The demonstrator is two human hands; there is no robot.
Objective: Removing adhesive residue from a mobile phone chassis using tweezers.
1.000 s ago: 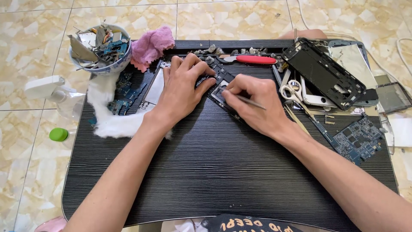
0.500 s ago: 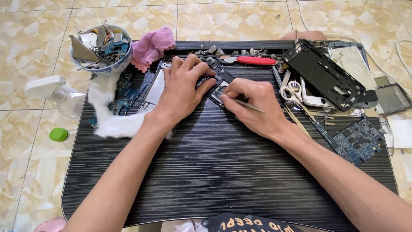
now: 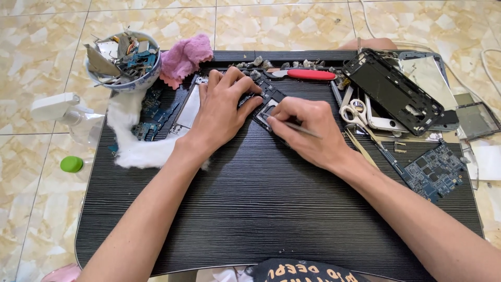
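Near the middle of the far edge of the dark surface (image 3: 261,209) lies a small black phone part (image 3: 266,107), flat, and both hands are on it. The left hand (image 3: 222,112) lies spread over its left end, fingers pressing down to pin it; it grips nothing. The right hand (image 3: 308,130) is closed narrowly round a thin metal pick (image 3: 300,127), held like a pen, with the tip at the part's near end. The part looks light, thin and stiff, and likely brittle, with fine pieces that would bend or snap under a hard pry; it would slide easily on the smooth surface, so it is best held by its edges or pressed flat from above, as the left hand does, clear of the spot the pick works. Just beyond it, along the far edge, lie a red-handled tool (image 3: 308,74) and a row of grey crumbs. At the far left corner stands a bowl (image 3: 122,62) of scrap, with a pink cloth (image 3: 185,57) beside it and white cotton (image 3: 130,136) trailing toward the left edge over blue boards. Toward the right edge are scissors (image 3: 355,112), a black phone frame (image 3: 394,91) and a blue circuit board (image 3: 436,172).
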